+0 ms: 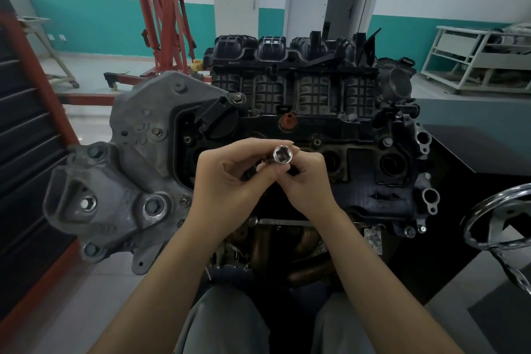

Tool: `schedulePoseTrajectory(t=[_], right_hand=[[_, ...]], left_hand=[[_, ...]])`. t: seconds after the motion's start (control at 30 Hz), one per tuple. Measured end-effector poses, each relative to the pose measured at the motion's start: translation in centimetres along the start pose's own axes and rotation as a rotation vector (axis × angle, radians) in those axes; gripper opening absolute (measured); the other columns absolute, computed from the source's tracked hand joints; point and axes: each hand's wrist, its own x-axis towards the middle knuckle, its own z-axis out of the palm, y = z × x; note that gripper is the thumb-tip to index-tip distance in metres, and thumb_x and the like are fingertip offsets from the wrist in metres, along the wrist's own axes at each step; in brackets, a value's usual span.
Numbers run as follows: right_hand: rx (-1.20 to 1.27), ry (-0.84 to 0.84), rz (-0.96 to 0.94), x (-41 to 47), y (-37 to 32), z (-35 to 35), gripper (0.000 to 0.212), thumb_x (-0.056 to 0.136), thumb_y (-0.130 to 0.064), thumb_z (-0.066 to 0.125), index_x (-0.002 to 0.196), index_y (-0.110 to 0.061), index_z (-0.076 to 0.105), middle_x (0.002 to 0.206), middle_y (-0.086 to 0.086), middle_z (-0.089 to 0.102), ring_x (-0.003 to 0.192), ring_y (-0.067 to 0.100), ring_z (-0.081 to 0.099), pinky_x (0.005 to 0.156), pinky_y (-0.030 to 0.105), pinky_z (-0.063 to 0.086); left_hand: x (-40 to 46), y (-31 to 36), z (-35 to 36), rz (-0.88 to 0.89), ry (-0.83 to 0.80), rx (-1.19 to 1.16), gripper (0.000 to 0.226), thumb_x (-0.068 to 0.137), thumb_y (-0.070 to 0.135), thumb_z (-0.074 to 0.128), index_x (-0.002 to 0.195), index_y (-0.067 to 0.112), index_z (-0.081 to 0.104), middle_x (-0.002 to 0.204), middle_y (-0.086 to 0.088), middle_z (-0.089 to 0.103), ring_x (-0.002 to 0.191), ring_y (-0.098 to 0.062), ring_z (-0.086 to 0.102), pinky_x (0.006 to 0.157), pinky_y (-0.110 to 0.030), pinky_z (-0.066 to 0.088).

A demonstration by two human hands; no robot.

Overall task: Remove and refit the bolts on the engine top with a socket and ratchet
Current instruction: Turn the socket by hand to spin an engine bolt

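A: Socket [283, 154] count?
B: One, chrome, open end facing camera, pinched by both hands, left hand [230, 178] and right hand [309, 178], above the engine top [367, 169].
A: Clearance?
B: Handwheel [500, 218] at right, red engine hoist [163, 17] behind on pale floor, teal-banded wall.
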Motion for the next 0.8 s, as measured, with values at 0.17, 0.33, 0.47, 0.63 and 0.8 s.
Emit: schedulePoseTrajectory(t=[0.17, 0.33, 0.47, 0.63, 0.8], right_hand=[[-0.001, 0.028, 0.031, -0.01, 0.11, 0.01, 0.016, 0.080, 0.003, 0.072, 0.096, 0.004, 0.072, 0.090, 0.010, 0.073, 0.087, 0.017, 0.071, 0.077, 0.032, 0.056], [0.019, -0.046, -0.030, 0.19, -0.44, -0.01, 0.015, 0.087, -0.011, 0.061, 0.101, -0.013, 0.065, 0.094, -0.019, 0.064, 0.089, -0.004, 0.064, 0.078, 0.016, 0.048], [0.007, 0.001, 0.025, -0.01, 0.22, 0.11, 0.014, 0.085, -0.011, 0.067, 0.095, -0.003, 0.072, 0.087, -0.009, 0.068, 0.082, -0.002, 0.066, 0.073, 0.019, 0.051], [0.008, 0.010, 0.028, 0.04, 0.41, 0.08, 0.015, 0.082, -0.004, 0.072, 0.095, 0.003, 0.072, 0.091, 0.008, 0.074, 0.087, 0.017, 0.071, 0.076, 0.039, 0.057], [-0.004, -0.051, 0.009, 0.05, 0.31, 0.08, 0.019, 0.088, -0.014, 0.062, 0.101, -0.003, 0.070, 0.095, -0.021, 0.063, 0.089, -0.002, 0.064, 0.077, 0.018, 0.049]], left_hand=[[0.19, -0.19, 0.17, 0.024, 0.089, 0.204, 0.021, 0.071, 0.007, 0.081, 0.089, 0.012, 0.073, 0.087, 0.003, 0.073, 0.086, -0.011, 0.070, 0.078, -0.024, 0.055], [0.01, -0.02, 0.32, -0.015, 0.041, 0.033, 0.024, 0.079, -0.001, 0.071, 0.099, 0.012, 0.072, 0.094, 0.000, 0.075, 0.096, -0.012, 0.070, 0.085, -0.025, 0.053], [0.17, 0.25, -0.21, -0.041, -0.050, -0.049, 0.025, 0.079, -0.005, 0.069, 0.101, 0.007, 0.071, 0.096, -0.006, 0.074, 0.097, -0.019, 0.069, 0.086, -0.029, 0.054], [0.13, 0.41, 0.01, 0.005, 0.101, 0.201, 0.021, 0.070, 0.006, 0.082, 0.086, 0.016, 0.072, 0.085, 0.005, 0.073, 0.084, -0.013, 0.070, 0.076, -0.028, 0.056], [0.12, 0.42, -0.26, -0.010, -0.020, 0.030, 0.026, 0.077, -0.003, 0.072, 0.098, 0.012, 0.071, 0.094, -0.001, 0.074, 0.093, -0.015, 0.070, 0.083, -0.026, 0.054]])
